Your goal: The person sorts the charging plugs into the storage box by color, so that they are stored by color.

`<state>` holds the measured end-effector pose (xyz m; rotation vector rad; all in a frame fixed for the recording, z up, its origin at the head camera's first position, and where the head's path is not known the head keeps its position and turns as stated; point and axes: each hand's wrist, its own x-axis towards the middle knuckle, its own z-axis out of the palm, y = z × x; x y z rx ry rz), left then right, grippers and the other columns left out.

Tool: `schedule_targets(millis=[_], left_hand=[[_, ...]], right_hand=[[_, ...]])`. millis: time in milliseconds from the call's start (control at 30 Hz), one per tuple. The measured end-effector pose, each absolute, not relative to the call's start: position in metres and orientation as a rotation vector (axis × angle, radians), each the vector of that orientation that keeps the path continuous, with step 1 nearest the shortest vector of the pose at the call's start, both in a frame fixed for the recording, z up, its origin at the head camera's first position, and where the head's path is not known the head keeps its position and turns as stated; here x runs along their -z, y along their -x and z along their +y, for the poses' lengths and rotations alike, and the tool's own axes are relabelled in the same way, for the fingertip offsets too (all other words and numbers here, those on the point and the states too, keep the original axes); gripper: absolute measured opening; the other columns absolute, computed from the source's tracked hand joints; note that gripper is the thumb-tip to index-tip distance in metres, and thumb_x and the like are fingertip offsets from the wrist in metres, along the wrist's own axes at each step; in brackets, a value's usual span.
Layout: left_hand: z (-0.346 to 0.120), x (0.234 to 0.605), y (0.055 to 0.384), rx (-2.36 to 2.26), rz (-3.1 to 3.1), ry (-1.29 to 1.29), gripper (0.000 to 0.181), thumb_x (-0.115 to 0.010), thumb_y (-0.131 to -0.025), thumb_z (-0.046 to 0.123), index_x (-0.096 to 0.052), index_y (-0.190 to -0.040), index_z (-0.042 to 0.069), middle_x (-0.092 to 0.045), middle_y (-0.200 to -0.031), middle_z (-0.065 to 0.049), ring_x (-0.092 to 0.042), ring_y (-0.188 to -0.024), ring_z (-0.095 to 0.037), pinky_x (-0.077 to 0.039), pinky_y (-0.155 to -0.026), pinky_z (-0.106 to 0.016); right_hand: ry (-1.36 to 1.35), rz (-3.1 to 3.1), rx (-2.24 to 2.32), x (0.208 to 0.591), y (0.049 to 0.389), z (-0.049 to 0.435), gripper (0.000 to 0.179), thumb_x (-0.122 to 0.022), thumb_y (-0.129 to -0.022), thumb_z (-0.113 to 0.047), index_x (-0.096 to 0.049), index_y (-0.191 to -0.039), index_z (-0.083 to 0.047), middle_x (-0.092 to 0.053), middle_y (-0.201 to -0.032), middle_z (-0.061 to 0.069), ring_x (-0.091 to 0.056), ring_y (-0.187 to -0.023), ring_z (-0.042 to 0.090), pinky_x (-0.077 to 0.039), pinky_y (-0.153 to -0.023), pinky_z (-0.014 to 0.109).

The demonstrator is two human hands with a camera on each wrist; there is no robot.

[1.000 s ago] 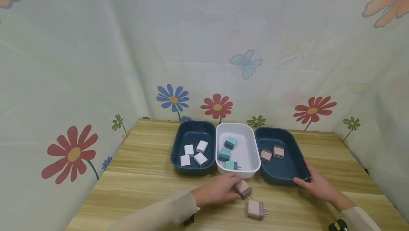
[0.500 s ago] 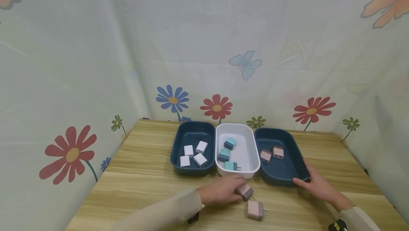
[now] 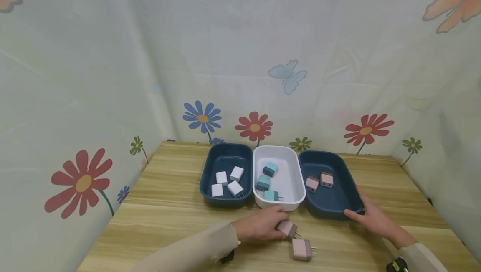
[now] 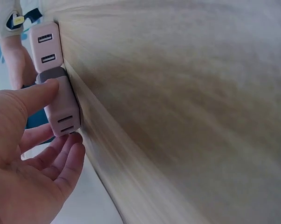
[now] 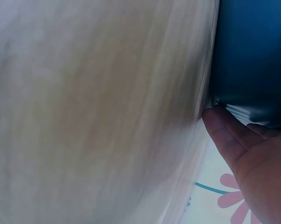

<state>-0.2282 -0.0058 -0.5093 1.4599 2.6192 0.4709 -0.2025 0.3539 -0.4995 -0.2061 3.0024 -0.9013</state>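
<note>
My left hand [image 3: 262,224] pinches a pink wall charger [image 3: 287,229] with a mauve prong end, just in front of the white tray [image 3: 279,206]. In the left wrist view its thumb lies on one face and the fingertips are at the slotted end. The held charger's prong end is against a second pink charger [image 3: 301,249], whose two USB ports [image 4: 45,38] show there. My right hand [image 3: 377,217] grips the front right corner of the right dark blue tray [image 3: 330,211], thumb at the front wall, fingers partly hidden along the side.
Three trays stand side by side. Several white chargers [image 3: 236,188] lie in the left dark blue tray [image 3: 225,201]. Three teal chargers [image 3: 270,195] are in the white one, and two pink chargers [image 3: 326,179] in the right one. A flowered curtain [image 3: 278,34] rises behind the table [image 3: 180,171].
My left hand has shifted slightly rightward and nearer with its charger. The second pink charger has been nudged a little the same way. My right hand has stayed at the tray corner.
</note>
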Motion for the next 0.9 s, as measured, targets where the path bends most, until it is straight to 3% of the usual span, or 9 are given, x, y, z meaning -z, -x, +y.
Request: schedule_targets(millis=[433,700,900], left_hand=[[-0.017,0.511,0.231,-0.549,2.583,-1.413,0.029,-0.069,-0.085,0.036,-0.057,-0.104,0.019,-0.050,-0.088,0.014,-0.047,-0.076,0.000,-0.040,-0.064,-0.015],[-0.027,0.494,0.226,-0.665,2.541,-1.259,0.032,-0.067,-0.086,0.040,-0.056,-0.110,0.023,-0.052,-0.093,0.015,-0.049,-0.079,0.000,-0.044,-0.068,-0.018],[-0.023,0.482,0.225,-0.705,2.518,-1.325,0.034,-0.066,-0.087,0.040,-0.057,-0.113,0.020,-0.054,-0.095,0.015,-0.050,-0.081,0.000,-0.043,-0.068,-0.016]], right_hand=[[0.236,3.011,0.920,0.499,0.203,0.354,0.101,-0.067,-0.086,-0.040,-0.004,-0.145,0.012,-0.017,-0.142,0.042,-0.026,-0.126,0.056,-0.026,-0.096,0.067],[0.228,3.008,0.911,0.496,0.202,0.354,0.100,-0.067,-0.086,-0.039,-0.005,-0.145,0.013,-0.016,-0.142,0.042,-0.025,-0.126,0.057,-0.026,-0.096,0.067],[0.226,2.997,0.898,0.493,0.201,0.354,0.099,-0.066,-0.087,-0.040,-0.004,-0.145,0.013,-0.016,-0.142,0.043,-0.025,-0.125,0.058,-0.026,-0.095,0.067]])
